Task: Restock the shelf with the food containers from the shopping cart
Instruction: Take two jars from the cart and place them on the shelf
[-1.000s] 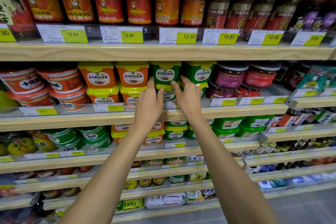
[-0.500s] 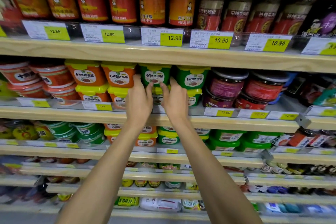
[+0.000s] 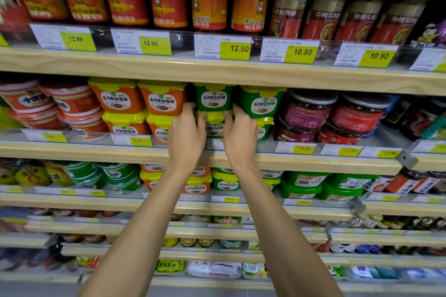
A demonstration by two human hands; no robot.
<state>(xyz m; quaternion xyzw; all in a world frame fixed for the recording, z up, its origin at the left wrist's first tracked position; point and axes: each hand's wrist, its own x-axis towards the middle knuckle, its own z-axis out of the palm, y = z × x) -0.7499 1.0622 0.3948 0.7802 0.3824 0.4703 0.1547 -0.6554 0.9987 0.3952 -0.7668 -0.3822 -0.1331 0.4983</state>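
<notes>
At the middle shelf (image 3: pixel 313 163), outstretched left hand (image 3: pixel 187 134) and right hand (image 3: pixel 239 136) clasped a green tub (image 3: pixel 214 128) between curled fingers.

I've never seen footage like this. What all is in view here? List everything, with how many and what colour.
Bottles: about ten, dark, red or orange labels, top shelf.
Price tags: many, white and yellow, shelf edges.
Round tubs: about four, red, middle shelf left.
Orange tubs: four, yellow lids, left of centre.
Green tubs: four, yellow lids, centre, stacked in twos.
Jars: four, red and purple labels, right.
Shelves: several, pale wood; lower ones hold blurred packs.
Left hand: grips lower green tub.
Right hand: grips it too.
</notes>
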